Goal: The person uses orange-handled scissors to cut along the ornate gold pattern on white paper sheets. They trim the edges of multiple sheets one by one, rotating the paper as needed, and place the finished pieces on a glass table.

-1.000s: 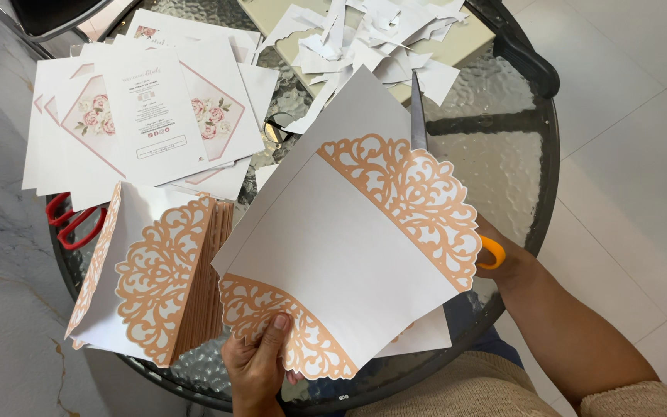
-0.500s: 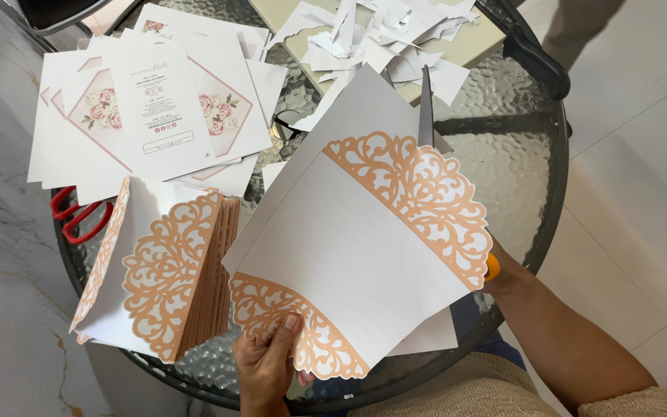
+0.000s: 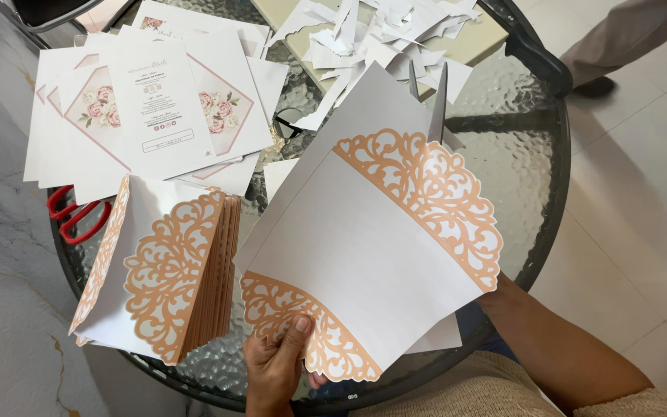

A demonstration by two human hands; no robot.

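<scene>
Left hand (image 3: 278, 369): thumb pinching the lace-edged sheet (image 3: 372, 255) by its lower corner.
Right hand: hidden behind that sheet; grip unclear.
Scissors (image 3: 428, 94): blades poking up past the sheet's top edge.
Stack (image 3: 165, 278): just left of the hand.

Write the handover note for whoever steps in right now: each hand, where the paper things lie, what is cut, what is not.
Left hand: pinches the lower lace corner of the big white sheet, thumb on top.
Right hand: hidden behind that sheet; only the forearm shows. Scissor blades stick up, open, behind the sheet's upper edge.
Stack of cut lace-edged pieces: on the glass table, left of the sheet.
Floral printed cards: fanned at upper left, red-handled scissors just below them.
White offcuts: heaped at the top.
Done: that stack is cut. Left: the held sheet keeps white margins beyond both lace bands.
</scene>
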